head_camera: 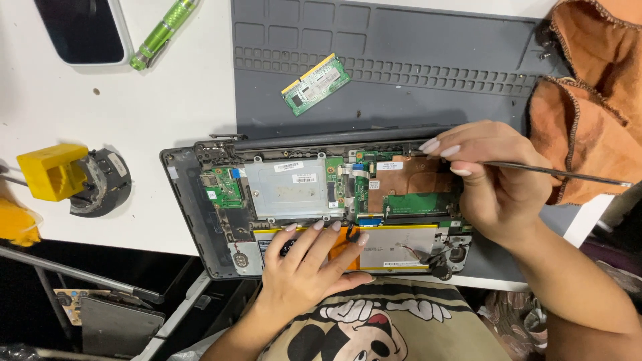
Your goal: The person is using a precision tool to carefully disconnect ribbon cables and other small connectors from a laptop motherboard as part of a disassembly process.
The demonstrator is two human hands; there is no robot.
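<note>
An opened laptop (200,220) lies on the white table with its boards, metal shield and flat battery (401,247) exposed. My left hand (307,264) rests flat on the battery near the front edge, fingers spread. My right hand (491,180) pinches a thin dark metal tool (568,175) at the laptop's right side; its tip is hidden behind my fingers. A green memory module (315,84) lies loose on the grey work mat (401,87) behind the laptop.
An orange cloth (588,100) lies at the right on the mat. At the back left sit a green screwdriver (162,32) and a phone (87,30). A yellow block on a round black base (73,177) stands at the left edge.
</note>
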